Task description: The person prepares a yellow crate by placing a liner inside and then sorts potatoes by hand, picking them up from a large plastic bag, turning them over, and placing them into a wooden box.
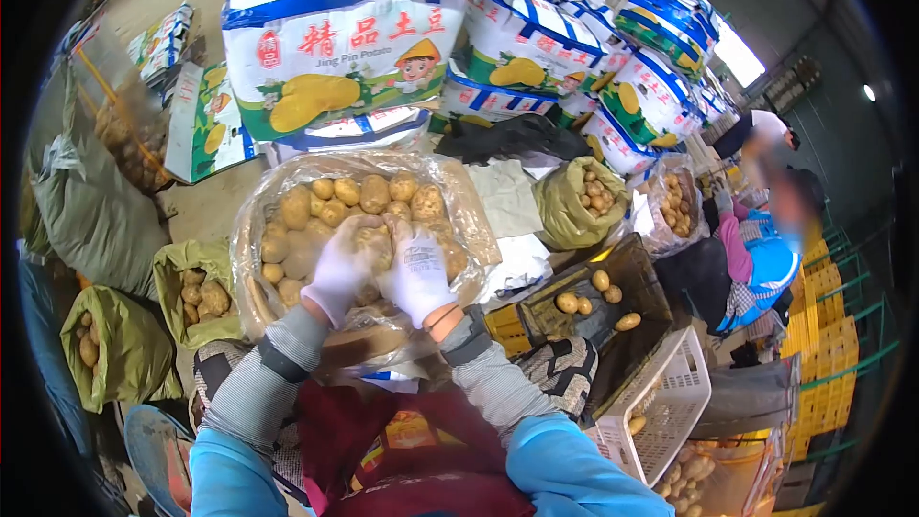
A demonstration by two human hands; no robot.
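Somewhat blurred, the left hand [342, 273] points toward one o'clock, the right hand [418, 273] toward eleven, both hiding potatoes [374, 193]; whether either grips one, I cannot tell.

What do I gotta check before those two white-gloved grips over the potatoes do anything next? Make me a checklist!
1. Left grip gloved: ok, a white glove is on.
2. Right grip gloved: ok, white glove too.
3. A potato held firmly: cannot tell, the fingers hide where they touch.
4. Clear plastic around the potatoes: ok, it lines the edge.
5. Every potato in one place: not ok, a few lie in the dark crate on the right.
6. Other people out of the way: ok, the nearest person in blue sits well off to the right.
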